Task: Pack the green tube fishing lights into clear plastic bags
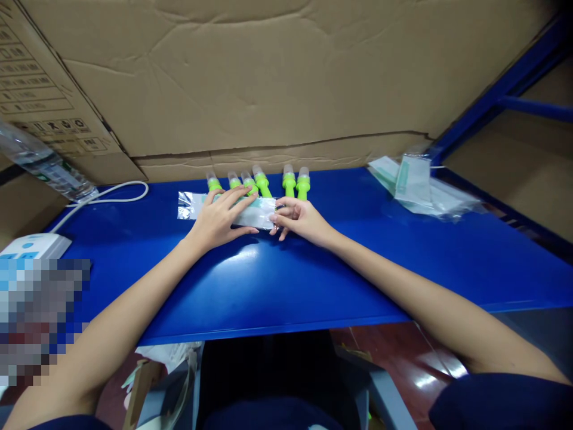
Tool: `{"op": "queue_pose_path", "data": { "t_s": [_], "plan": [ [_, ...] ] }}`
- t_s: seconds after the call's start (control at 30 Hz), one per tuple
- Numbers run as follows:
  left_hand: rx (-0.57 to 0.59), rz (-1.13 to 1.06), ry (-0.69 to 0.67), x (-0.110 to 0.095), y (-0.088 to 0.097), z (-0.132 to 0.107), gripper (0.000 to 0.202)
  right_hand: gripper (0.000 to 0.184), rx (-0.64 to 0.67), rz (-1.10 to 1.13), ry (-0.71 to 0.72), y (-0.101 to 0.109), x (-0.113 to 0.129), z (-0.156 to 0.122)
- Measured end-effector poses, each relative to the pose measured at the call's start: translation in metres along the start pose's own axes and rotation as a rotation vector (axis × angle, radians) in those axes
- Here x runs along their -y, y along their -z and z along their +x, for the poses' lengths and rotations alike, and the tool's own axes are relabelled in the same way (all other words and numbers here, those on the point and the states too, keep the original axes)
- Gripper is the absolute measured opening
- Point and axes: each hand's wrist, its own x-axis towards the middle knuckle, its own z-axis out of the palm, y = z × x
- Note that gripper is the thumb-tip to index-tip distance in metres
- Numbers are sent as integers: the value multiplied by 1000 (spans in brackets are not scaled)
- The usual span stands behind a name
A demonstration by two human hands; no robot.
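A clear plastic packet (262, 216) with a white and pale green insert lies sideways over the blue table. My left hand (217, 218) rests flat across it, fingers spread and thumb stretched along its near edge. At the packet's right end, my right hand (302, 220) pinches the plastic between thumb and fingers. Just behind the hands stand or lie several bright green pieces with clear caps (303, 185); their lower parts are partly hidden by the packet and my left hand.
More clear packets (414, 185) are piled at the back right of the blue table (268, 286). On the left are a plastic bottle (58, 173), a white cable (120, 186) and a power strip (40, 245). Cardboard (268, 83) walls the back; a blue frame (501, 83) rises at right.
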Motion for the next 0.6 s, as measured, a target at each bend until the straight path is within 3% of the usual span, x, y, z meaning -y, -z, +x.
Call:
{"op": "queue_pose_path", "data": {
  "t_s": [0.27, 0.6],
  "plan": [
    [-24, 48, -12, -2, -3, 1, 70, 48, -52, -28, -8, -1, 5, -1],
    [-82, 73, -22, 4, -7, 1, 67, 47, -23, -47, -4, 3, 4, 2]
  ]
}}
